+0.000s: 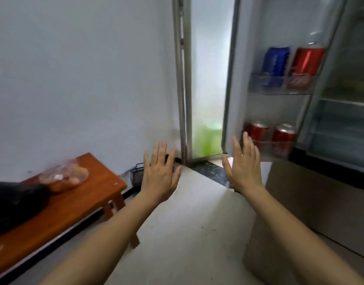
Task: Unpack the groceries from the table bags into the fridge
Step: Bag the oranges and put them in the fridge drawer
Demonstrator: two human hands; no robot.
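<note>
Both arms reach forward, palms down, fingers straight and spread, holding nothing. My left hand [159, 171] hovers over the floor near the wall corner. My right hand [243, 165] hovers just in front of the open fridge door [279, 105]. The door shelves carry a blue can [275, 66], a red can [306, 66] and two red cans [271, 138] lower down. At the left, a low wooden table [74, 204] bears a black bag [14, 204] and a clear plastic bag of eggs [65, 177]. The fridge interior [345, 112] shows glass shelves at the far right.
A frosted glass door [207, 89] with a metal frame stands between the wall and the fridge door. A small dark wire basket [136, 174] sits on the floor by the wall. The fridge's lower steel door [321, 212] fills the right side. Pale floor stretches between table and fridge.
</note>
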